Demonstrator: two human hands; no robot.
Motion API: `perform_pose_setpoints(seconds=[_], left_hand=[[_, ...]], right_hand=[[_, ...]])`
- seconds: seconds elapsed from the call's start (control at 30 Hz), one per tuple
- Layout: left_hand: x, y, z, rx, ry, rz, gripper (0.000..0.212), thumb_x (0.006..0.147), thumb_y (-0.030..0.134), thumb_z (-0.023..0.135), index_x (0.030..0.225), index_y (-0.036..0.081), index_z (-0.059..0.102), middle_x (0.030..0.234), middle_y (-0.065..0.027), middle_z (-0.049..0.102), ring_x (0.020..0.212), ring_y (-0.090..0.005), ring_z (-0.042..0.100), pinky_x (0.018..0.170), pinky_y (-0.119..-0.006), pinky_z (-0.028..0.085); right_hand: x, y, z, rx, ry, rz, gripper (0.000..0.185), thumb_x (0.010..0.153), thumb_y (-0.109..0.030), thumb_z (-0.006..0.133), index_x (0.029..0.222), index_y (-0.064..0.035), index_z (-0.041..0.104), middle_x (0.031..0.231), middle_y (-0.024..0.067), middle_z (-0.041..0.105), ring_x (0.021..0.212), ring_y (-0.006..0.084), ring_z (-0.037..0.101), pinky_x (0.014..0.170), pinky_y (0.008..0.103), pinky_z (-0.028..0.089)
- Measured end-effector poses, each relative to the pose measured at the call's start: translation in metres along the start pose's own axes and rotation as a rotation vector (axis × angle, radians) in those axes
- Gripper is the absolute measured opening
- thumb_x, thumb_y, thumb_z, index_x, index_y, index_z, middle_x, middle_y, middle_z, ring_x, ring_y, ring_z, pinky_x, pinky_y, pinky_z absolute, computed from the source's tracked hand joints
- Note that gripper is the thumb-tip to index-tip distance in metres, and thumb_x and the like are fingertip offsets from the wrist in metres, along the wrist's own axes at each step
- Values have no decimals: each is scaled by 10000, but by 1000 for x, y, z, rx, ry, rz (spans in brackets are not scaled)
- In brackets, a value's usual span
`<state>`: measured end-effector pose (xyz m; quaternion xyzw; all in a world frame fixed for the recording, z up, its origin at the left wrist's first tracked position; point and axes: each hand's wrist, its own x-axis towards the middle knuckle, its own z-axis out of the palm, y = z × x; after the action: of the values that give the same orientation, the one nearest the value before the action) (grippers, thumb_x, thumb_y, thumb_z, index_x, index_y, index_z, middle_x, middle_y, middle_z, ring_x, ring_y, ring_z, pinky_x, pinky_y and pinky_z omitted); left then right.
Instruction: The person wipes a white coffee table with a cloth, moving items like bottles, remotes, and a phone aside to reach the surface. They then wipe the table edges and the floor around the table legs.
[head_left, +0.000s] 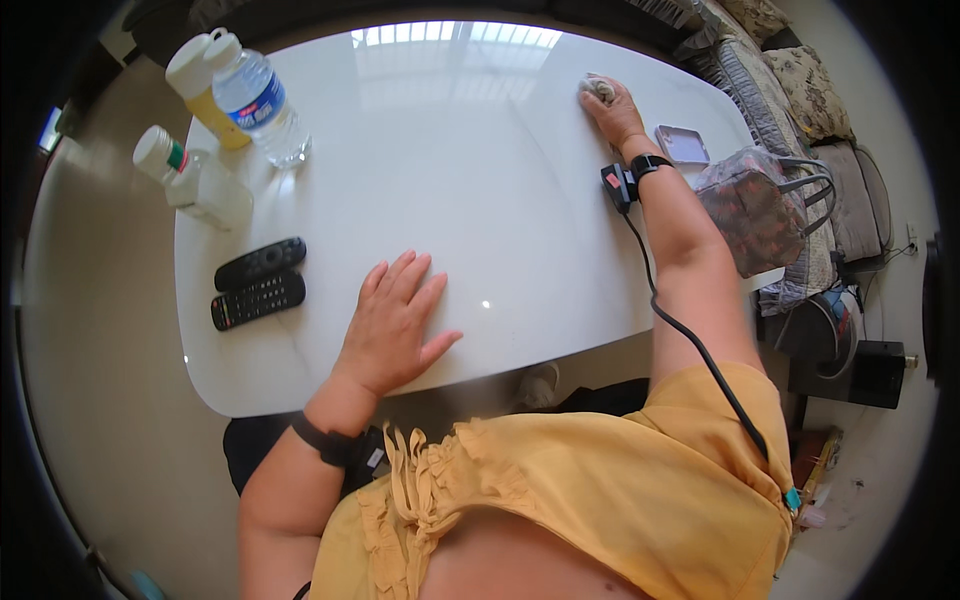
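My right hand (619, 118) reaches to the far right part of a glossy white table (450, 187). Its fingers close around a bunched pale cloth (598, 88), which lies against the tabletop. Just right of that wrist is a shallow lilac tray-like case (682, 145). My left hand (394, 319) rests palm down near the front edge, fingers apart, holding nothing. To its left, two black remote controls, an upper one (260, 264) and a lower one with many buttons (258, 301), lie side by side.
At the back left stand a labelled clear water bottle (259, 105), a yellow bottle with a white cap (214, 112) and a squarish white-capped bottle (206, 187). A patterned handbag (754, 210) sits on the right edge, beside a sofa (750, 90). A black cable (679, 322) runs along my right arm.
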<state>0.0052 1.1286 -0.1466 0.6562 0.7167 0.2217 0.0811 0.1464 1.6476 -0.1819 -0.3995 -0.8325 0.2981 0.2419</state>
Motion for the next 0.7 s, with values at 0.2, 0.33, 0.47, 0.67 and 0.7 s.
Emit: perform_pose_setpoints(seconds=[0.2,0.33,0.47,0.67,0.7], left_hand=[[0,-2,6,19,44,23,606,892,436,730,1342,55,593,1481,-171,500,1448,-347,404,1219,-503,263],[-5,-7,11,-10,133,37,666,879,371,759,1425,66,529,1511,-181,473,1445,-365,403,1207,-494,304],[-8,-11,14,-73,294,63,697,883,337,765,1464,75,485,1529,-200,447,1437,-391,407,1184,-476,351],[-40,-4,-12,-176,419,92,646,899,292,754,1451,59,512,1529,-218,446,1437,-412,404,1193,-486,329],[-49,-8,-24,-157,493,102,614,917,271,738,1444,49,514,1517,-219,466,1429,-414,417,1200,-484,323]], right_hand=[[-139,-89,24,-128,-160,-408,484,859,-277,767,1321,-201,645,1433,155,576,1386,332,499,1141,413,423],[-217,-152,50,-90,-262,-479,479,840,-252,771,1298,-195,640,1450,178,560,1385,370,487,1130,432,434],[-288,-199,74,-59,-295,-610,492,834,-249,776,1301,-175,639,1471,181,543,1353,389,510,1116,454,447],[-315,-192,51,-68,-321,-602,440,835,-198,760,1264,-184,662,1404,188,592,1347,385,519,1125,454,441],[-316,-183,50,-74,-316,-556,430,836,-189,756,1257,-185,667,1393,185,601,1347,379,522,1128,449,440]])
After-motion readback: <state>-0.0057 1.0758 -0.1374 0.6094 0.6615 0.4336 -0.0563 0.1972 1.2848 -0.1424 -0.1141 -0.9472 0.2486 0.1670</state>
